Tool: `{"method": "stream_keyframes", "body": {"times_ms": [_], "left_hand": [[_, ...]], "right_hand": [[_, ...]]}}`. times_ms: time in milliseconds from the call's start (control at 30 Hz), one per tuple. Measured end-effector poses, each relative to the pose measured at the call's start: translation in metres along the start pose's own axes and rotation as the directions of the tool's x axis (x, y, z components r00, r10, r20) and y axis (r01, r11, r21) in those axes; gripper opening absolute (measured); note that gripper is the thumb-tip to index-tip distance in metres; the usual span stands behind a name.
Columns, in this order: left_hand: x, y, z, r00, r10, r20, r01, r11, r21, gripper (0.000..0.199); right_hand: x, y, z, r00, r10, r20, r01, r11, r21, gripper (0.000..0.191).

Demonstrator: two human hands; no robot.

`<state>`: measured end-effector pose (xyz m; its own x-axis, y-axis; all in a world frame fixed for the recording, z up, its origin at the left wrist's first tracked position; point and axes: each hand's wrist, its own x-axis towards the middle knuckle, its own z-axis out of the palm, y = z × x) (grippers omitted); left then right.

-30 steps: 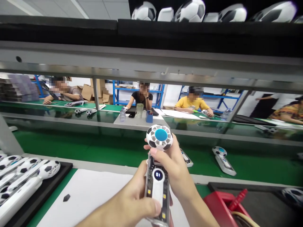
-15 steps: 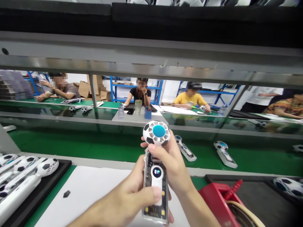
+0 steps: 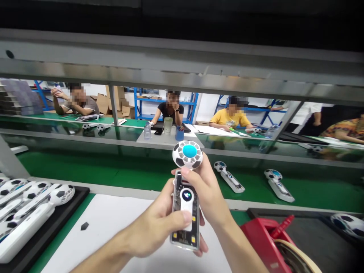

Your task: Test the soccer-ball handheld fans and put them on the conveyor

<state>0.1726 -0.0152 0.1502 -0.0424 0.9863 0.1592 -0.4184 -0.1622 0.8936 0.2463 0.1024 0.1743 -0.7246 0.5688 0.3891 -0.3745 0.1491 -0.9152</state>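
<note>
Both of my hands hold one handheld fan point(image 3: 185, 235) upright over a white sheet point(image 3: 113, 227). Its round head has a black-and-white football pattern and a blue centre; the handle has a clear front with a small lit display. My left hand point(image 3: 162, 223) wraps the handle from the left, thumb on the white strip below the display. My right hand point(image 3: 209, 189) grips the neck just under the head, thumb across the front; some fingers are hidden behind. A small black pentagon piece point(image 3: 84, 226) lies on the sheet to the left.
Several football-patterned fans lie in a black tray point(image 3: 82, 195) at left. Two more fans point(image 3: 229, 178) rest on the green belt point(image 3: 113, 170) ahead. At right are a red tape dispenser point(image 3: 260, 242), a red pen point(image 3: 283, 226) and another black tray point(image 3: 307, 227). Co-workers sit across; a shelf runs overhead.
The view has shifted slightly. The fan has risen a little in the picture and its head tilts more upward; the display shows different characters. Both hands keep their grip.
</note>
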Motion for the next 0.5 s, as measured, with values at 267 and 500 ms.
{"method": "stream_keyframes", "body": {"times_ms": [267,500], "left_hand": [[0.0,0.002,-0.005,0.999,0.009,-0.04,-0.008,1.0,0.028,0.051],[0.007,-0.002,-0.014,0.897,0.195,-0.395,-0.118,0.97,0.211,0.035]], "right_hand": [[-0.001,0.003,0.0,0.995,-0.096,0.014,0.097,0.987,-0.127,0.046],[-0.005,0.003,0.001,0.981,-0.182,0.063,0.192,0.95,-0.247,0.037]]}}
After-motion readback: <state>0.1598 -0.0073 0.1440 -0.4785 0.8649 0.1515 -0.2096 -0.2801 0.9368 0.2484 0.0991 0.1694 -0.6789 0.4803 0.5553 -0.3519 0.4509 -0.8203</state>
